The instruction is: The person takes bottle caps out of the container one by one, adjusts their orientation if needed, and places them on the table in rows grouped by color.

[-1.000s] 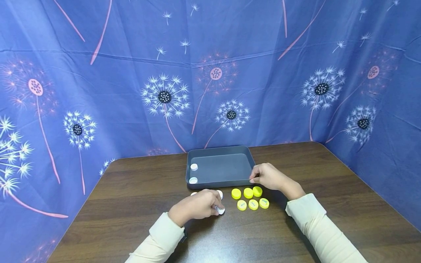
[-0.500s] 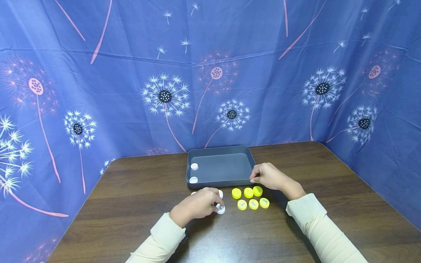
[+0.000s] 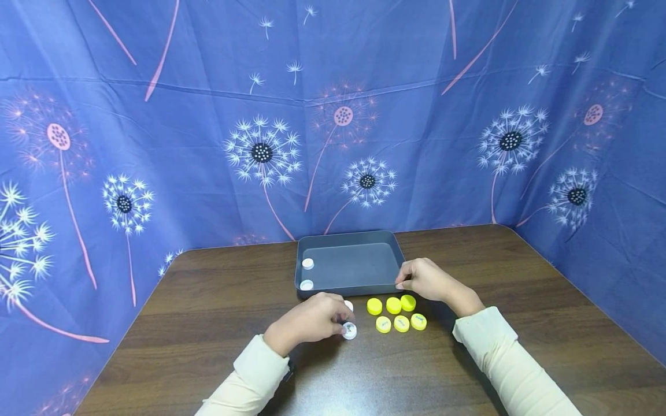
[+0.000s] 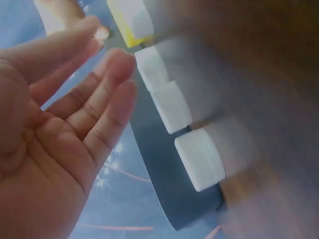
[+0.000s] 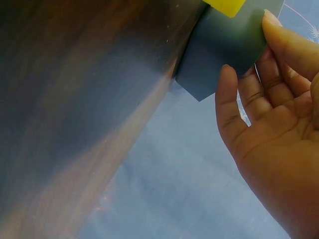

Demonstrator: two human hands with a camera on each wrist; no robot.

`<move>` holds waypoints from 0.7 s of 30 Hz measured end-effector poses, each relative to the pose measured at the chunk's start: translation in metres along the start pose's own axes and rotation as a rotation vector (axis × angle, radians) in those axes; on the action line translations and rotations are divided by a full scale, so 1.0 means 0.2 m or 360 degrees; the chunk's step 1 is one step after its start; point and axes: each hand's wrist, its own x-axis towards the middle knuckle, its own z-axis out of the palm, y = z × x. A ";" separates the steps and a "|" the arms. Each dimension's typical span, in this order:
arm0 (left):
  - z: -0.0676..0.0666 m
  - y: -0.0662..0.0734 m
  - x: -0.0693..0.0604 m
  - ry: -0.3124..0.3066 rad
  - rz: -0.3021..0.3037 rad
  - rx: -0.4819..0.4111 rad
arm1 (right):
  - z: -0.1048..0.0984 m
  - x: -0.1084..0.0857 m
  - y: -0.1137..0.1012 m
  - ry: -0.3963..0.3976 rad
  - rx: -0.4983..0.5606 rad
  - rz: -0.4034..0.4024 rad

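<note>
My left hand (image 3: 312, 320) hovers just left of a white bottle cap (image 3: 350, 331) that lies flat on the table; its fingers are loosely bent and hold nothing. Another white cap (image 3: 348, 306) shows partly behind that hand. In the left wrist view, several white caps (image 4: 200, 159) stand out past the fingertips, near the tray's wall. My right hand (image 3: 426, 283) pinches the near right corner of the dark grey tray (image 3: 354, 290), thumb against the outside wall in the right wrist view. Inside the tray, at its left, lie two white caps (image 3: 307, 285).
Several yellow caps (image 3: 393, 305) lie in two rows in front of the tray, the nearer ones with printed marks. The wooden table (image 3: 224, 289) ends at a blue dandelion-print cloth (image 3: 208, 144) behind and to the sides.
My left hand has set the tilted white cap flat on the table, let go of it and drawn slightly left. My right hand stays at the tray corner.
</note>
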 end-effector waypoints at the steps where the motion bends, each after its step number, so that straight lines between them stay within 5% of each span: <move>1: -0.01 -0.01 0.00 0.0015 0.0001 -0.0045 | 0.00 0.00 0.00 0.0001 0.0000 -0.0001; 6: -0.08 -0.06 -0.03 0.0201 0.0010 -0.0293 | 0.00 0.00 0.00 0.0002 0.0001 0.0010; 15: -0.19 -0.21 -0.04 0.0774 -0.0154 -0.0549 | 0.00 0.00 0.00 0.0007 -0.0014 0.0016; 21: -0.24 -0.31 0.04 0.0884 -0.0257 -0.0629 | 0.00 0.00 0.01 0.0010 0.0005 0.0021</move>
